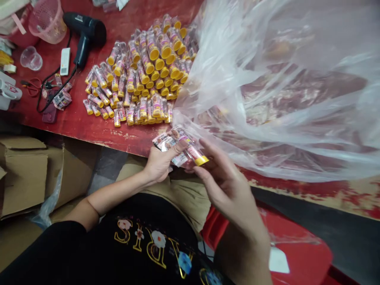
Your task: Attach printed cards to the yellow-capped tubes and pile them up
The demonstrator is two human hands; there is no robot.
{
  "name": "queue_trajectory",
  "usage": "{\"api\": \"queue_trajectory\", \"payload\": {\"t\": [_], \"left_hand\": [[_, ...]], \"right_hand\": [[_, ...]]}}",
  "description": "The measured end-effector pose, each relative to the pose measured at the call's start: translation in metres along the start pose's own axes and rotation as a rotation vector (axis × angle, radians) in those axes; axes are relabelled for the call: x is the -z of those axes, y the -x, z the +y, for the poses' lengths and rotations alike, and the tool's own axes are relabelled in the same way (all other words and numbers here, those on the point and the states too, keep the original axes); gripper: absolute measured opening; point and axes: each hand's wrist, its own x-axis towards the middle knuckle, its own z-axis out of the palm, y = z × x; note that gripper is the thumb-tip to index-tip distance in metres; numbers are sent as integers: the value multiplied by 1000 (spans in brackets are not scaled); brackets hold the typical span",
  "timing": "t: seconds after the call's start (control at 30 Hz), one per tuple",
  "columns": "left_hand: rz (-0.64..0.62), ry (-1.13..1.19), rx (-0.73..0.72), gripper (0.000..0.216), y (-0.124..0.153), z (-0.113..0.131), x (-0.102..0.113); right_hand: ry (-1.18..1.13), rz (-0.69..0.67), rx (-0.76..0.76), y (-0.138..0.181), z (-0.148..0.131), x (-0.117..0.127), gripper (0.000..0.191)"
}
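Note:
My left hand [160, 161] is closed around a few flat printed plastic sleeves [164, 141], its thumb pressing on top. A small tube with a yellow end [199, 157] lies over the sleeves, partly inside a printed transparent wrapper. Around that yellow end my right hand [230, 184] has its thumb and fingers apart; whether a fingertip touches it I cannot tell. Both hands are just off the table's front edge. Beyond them a large pile of similar yellow-ended tubes [148, 79] lies on the red table [118, 136].
A large transparent plastic bag [267, 99] covers the table's right side. At the left lie a dark hair dryer [86, 33], a pink basket [49, 19], a plastic cup [31, 58] and red-handled scissors [32, 86]. Cardboard boxes [23, 178] stand below; a red stool [297, 241] is at right.

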Motion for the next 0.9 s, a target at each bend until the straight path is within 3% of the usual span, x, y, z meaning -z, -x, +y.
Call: {"api": "queue_trajectory", "payload": {"t": [0.17,0.3,0.47,0.73,0.9], "left_hand": [[-78,-39,81,71,6,11,4],[-74,-86,79,69,10,15,10],[-64,-91,40,66,13,20,14],[33,-61,21,67,9,18,33],[69,0,25,66,5,23,45]], "right_hand": [[-52,203,92,0,5,-3,44],[-26,217,152,-6,2,-9,38],[33,353,247,-9,-2,-22,35],[44,372,201,-17,6,-47,23],[89,343,250,-22,10,-57,29]]}}
